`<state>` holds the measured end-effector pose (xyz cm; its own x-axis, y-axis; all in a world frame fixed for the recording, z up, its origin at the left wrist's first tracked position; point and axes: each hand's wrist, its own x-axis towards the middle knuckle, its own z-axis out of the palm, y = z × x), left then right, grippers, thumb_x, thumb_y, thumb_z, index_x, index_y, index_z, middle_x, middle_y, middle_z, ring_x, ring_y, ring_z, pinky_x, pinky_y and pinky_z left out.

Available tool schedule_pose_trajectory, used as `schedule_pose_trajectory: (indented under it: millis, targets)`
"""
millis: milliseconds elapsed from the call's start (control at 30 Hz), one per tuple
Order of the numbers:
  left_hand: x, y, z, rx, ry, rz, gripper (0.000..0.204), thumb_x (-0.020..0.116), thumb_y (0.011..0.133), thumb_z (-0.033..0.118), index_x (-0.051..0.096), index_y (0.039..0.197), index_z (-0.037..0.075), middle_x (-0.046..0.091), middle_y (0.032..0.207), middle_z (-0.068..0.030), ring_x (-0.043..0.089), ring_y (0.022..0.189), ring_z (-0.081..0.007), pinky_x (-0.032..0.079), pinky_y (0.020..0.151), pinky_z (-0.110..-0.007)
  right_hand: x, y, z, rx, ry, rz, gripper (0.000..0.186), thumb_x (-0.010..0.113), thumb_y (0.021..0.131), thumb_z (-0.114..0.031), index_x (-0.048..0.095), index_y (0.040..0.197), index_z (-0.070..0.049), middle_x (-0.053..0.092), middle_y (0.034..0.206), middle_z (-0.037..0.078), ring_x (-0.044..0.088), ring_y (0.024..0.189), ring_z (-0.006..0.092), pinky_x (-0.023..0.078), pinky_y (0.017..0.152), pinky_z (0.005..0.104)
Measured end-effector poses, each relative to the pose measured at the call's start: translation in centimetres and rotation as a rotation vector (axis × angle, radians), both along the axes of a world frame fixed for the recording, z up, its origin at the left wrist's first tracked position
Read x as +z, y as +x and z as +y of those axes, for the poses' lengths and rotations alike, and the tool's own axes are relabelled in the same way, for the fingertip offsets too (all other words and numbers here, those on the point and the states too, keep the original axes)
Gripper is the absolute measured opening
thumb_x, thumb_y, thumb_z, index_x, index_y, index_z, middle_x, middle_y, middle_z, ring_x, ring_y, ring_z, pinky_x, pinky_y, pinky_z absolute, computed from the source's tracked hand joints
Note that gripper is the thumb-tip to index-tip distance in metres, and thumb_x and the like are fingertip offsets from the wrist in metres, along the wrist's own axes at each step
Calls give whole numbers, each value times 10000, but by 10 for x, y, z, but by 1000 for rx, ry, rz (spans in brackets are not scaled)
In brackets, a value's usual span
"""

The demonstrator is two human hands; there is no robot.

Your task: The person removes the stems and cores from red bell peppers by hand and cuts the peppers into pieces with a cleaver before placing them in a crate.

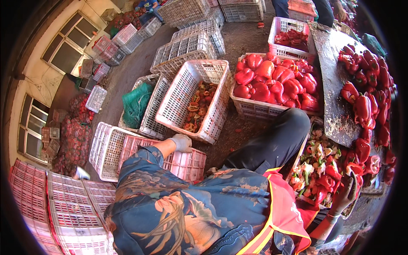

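My left hand (182, 143), in a pale glove, is closed over the rim of a pink plastic crate (193, 163) beside me. At the lower right, my gloved right hand (346, 193) is curled against a red bell pepper (327, 182), whose shape is partly lost among others. Beneath that hand, a crate holds pale pepper cores and seeds (315, 159) with red peppers on top. A heap of whole red bell peppers (364, 106) lies beyond it on a seed-strewn board (335, 93). Another crate (255, 109) before my knee is piled with glossy red peppers.
A white crate (174, 106) with pepper scraps in its bottom stands ahead, next to a crate with green netting (137, 104). Stacked crates (76, 204) rise at my left. A pink crate (293, 23) of pepper pieces stands farther off. Other people are at the top edge.
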<state>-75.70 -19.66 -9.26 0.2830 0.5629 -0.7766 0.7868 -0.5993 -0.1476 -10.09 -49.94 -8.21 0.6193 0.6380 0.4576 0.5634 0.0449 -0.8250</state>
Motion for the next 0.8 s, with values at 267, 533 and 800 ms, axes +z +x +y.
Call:
schedule_pose_trajectory:
  millis: [267, 533, 800]
  targets:
    - [43, -10, -34, -150, 54, -84, 394, 588, 817, 441, 744, 951, 105, 711, 978, -161, 664, 975, -331, 510, 889, -426, 1, -4, 22, 66, 4, 307, 332, 451, 1032, -173, 559, 1281, 20, 652, 1117, 124, 643, 990, 181, 545, 866, 316]
    - [17, -16, 49, 228, 118, -226, 477, 558, 852, 547, 720, 1029, 134, 695, 1037, -146, 637, 1047, -313, 483, 923, -417, -19, 2, 41, 42, -142, 310, 314, 475, 1027, -174, 564, 1267, 7, 646, 1120, 103, 628, 1003, 172, 549, 864, 316]
    - [-18, -48, 154, 468, 533, -404, 567, 589, 882, 516, 541, 1300, 135, 510, 1355, -128, 469, 1270, -325, 409, 1008, -457, -39, 10, 21, -6, -76, 179, 391, 475, 1006, -164, 520, 1341, 33, 595, 1271, 135, 619, 1087, 229, 504, 966, 385]
